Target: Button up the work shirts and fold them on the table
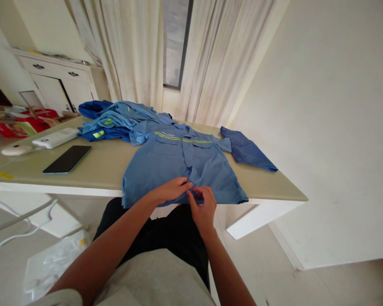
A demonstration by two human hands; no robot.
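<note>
A blue short-sleeved work shirt [169,163] lies front up on the table, collar toward the window, its hem hanging slightly over the near edge. Yellow striping crosses its chest above two flap pockets. My left hand [174,189] pinches the front placket near the hem. Close beside it, my right hand [204,205] has thumb and fingertips closed on the same placket. The fabric is bunched up a little just above both hands. Any button between the fingertips is too small to make out.
A heap of blue garments [115,121] lies at the back left of the table [105,170]. A folded dark blue garment [250,148] lies at the right. Left of the shirt are a phone [67,160] and a white device [55,138] with a cable.
</note>
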